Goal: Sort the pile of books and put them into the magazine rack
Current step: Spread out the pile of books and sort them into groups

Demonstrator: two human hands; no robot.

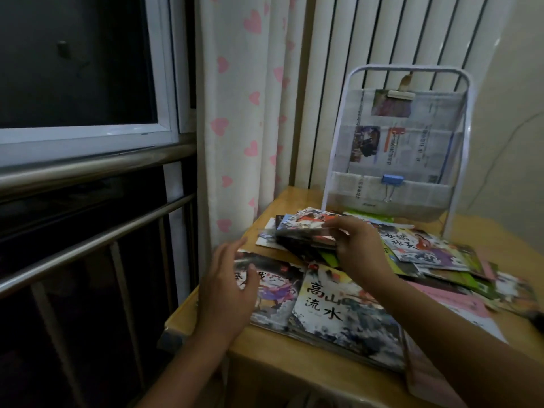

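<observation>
On the counter (294,378) by the window | right hand (360,248) grasps a small stack of books (306,235) above the pile (426,254), palm down | left hand (226,293) released, fingers spread, hovering over a flat book (276,293) | magazine rack (397,142) upright behind the pile

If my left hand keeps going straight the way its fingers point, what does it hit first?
Probably the small stack of books that the right hand grips. The left hand is open, fingers aimed up and right toward that stack, above a dark-covered book lying flat. Depth is unclear, so it may pass beneath.
</observation>
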